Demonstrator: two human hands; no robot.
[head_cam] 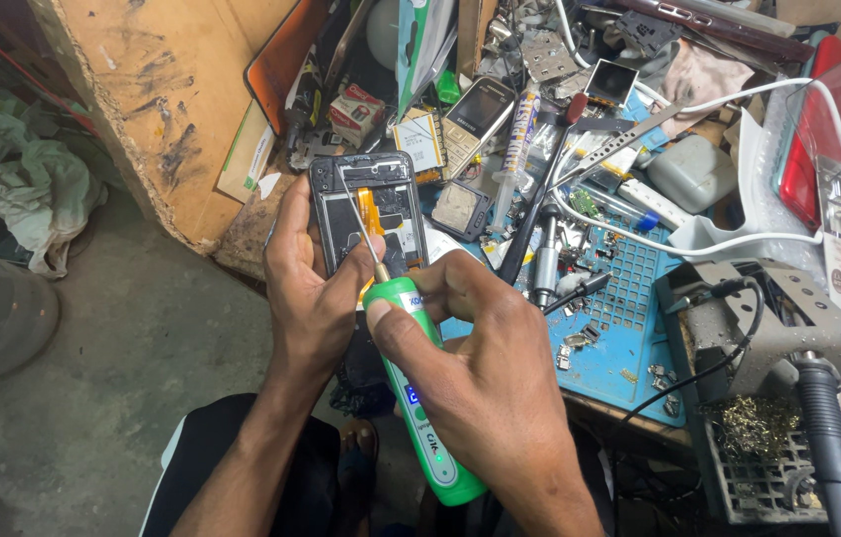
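While the left hand [306, 283] curled its fingers around the opened phone [369, 211], held upright just left of the blue mat [619, 328], the right hand [480, 373] pinched a green electric screwdriver [419, 388], tip angled up into the phone's frame

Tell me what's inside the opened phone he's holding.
Inside the opened phone, held in the left hand, show an orange flex strip, dark boards and the screwdriver tip, driven by the right hand. The lower part is covered by fingers.
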